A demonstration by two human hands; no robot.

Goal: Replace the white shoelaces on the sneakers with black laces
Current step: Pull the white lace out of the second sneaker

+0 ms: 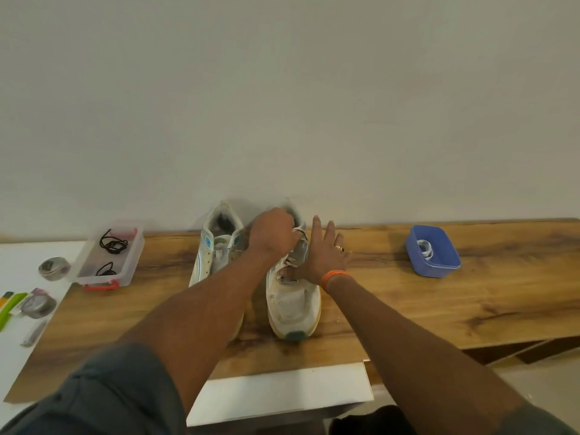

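Two sneakers stand side by side on the wooden bench (439,296), toes toward the person, heels near the wall. Both hands are on the right sneaker (293,304), the one with the teal patch at the toe. The left hand (274,232) reaches across near the collar, fingers curled, its grip pinching a white lace (298,230) at the top eyelets; a thin dark strand shows just beside that pinch, though what it is cannot be told. The right hand (324,251) lies against the outer side of the same shoe, fingers straight and spread, pointing at the wall, nothing pinched; its thumb is down by the lacing. There's a ring on one finger and an orange band (333,278) at the wrist. White lace is still threaded over the tongue of that shoe.

The left sneaker (216,249) stands untouched just beside it, partly hidden behind the left forearm, blue marks on its side.

Out to the left, a clear plastic box (108,255) with red clasps sits at the bench's edge, and black laces (113,243) lie coiled inside it, a second dark bundle nearer the front. Well apart on the right, a blue tub (433,251) holds a bundle of white lace (426,248).

On the white surface at far left lie two rolls of tape (54,268) and a green item, too blurred to name.
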